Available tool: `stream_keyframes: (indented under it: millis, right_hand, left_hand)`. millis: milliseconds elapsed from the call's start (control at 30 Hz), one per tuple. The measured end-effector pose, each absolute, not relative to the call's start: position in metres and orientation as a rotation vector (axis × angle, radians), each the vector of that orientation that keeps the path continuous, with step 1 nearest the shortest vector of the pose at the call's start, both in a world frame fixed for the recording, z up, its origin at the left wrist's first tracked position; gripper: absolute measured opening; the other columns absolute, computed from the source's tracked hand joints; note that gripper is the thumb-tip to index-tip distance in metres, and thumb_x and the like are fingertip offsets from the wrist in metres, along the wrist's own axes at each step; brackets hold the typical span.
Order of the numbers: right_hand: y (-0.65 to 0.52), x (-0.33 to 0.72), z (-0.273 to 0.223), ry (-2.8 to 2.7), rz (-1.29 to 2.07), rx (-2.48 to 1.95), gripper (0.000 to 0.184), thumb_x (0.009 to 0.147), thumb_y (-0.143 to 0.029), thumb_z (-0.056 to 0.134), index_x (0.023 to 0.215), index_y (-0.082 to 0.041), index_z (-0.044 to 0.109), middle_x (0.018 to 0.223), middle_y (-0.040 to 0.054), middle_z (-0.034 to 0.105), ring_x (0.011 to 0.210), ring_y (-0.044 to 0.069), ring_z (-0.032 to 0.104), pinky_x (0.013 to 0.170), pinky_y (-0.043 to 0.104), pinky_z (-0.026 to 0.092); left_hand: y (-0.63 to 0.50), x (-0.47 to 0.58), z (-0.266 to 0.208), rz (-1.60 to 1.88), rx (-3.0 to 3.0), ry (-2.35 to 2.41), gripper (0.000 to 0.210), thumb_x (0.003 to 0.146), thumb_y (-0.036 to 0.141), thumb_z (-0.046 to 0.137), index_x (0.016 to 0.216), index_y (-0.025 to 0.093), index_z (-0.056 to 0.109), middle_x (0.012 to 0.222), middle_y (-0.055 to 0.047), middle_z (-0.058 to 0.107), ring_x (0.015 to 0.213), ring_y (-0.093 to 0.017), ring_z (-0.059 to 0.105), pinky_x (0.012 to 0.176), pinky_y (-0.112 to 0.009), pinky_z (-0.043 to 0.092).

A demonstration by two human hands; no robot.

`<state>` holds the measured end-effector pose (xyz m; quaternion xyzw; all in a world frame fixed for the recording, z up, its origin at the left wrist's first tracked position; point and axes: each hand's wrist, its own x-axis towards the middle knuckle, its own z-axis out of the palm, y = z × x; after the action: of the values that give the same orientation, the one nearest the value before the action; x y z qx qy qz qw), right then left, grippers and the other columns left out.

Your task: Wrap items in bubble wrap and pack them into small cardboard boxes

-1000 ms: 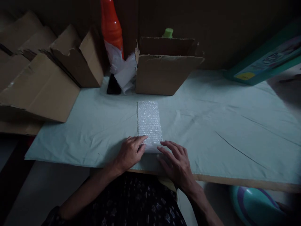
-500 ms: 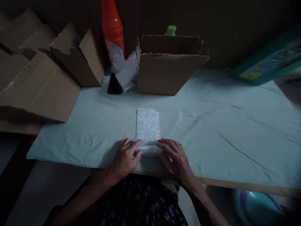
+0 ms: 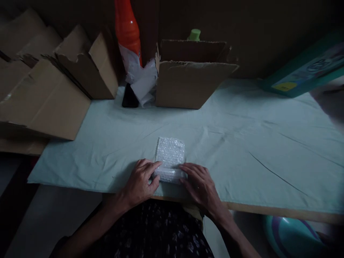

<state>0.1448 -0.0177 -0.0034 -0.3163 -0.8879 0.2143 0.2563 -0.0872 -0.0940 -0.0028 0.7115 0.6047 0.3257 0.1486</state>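
A strip of clear bubble wrap (image 3: 170,152) lies on the pale green cloth near the table's front edge. Its near end is rolled up into a cylinder, and whatever may be inside the roll cannot be made out. My left hand (image 3: 143,179) grips the left end of the roll between thumb and fingers. At the right end, my right hand (image 3: 199,181) holds it in the same way, fingers on top and thumb on the near side. The flat part of the wrap stretches away from me beyond the roll.
A cardboard box (image 3: 185,86) stands open behind the wrap. Left of it are a black phone-like object (image 3: 130,96), crumpled plastic (image 3: 143,84) and an orange bottle (image 3: 129,28). More cardboard boxes (image 3: 53,93) fill the left. A green container (image 3: 301,71) leans at the right.
The near end of the bubble wrap has been rolled further into a thicker cylinder. Its flat part is shorter, with the far edge drawn toward me. Both hands stay at the roll's ends.
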Motion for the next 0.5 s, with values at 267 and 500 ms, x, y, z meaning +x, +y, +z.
stream_keyframes:
  millis: [267, 500]
  right_hand:
    - [-0.02, 0.132, -0.013, -2.485, 0.369, -0.804, 0.029, 0.095, -0.017, 0.058, 0.123, -0.023, 0.061, 0.118, 0.0092, 0.073, 0.112, 0.026, 0.063, 0.091, 0.044, 0.047]
    - [-0.018, 0.135, -0.012, -2.373, 0.484, -0.886, 0.03, 0.098, -0.02, 0.053, 0.127, -0.022, 0.061, 0.105, 0.0091, 0.074, 0.097, 0.024, 0.066, 0.082, 0.039, 0.049]
  left_hand:
    - [-0.08, -0.089, 0.001, 0.919, 2.147, 1.88, 0.038, 0.091, 0.023, 0.061, 0.129, 0.019, 0.057, 0.117, -0.012, 0.066, 0.108, -0.028, 0.061, 0.094, -0.046, 0.053]
    - [-0.087, -0.09, -0.001, 0.984, 2.101, 1.718, 0.04, 0.092, 0.016, 0.057, 0.132, 0.019, 0.054, 0.104, -0.007, 0.071, 0.099, -0.023, 0.063, 0.089, -0.039, 0.054]
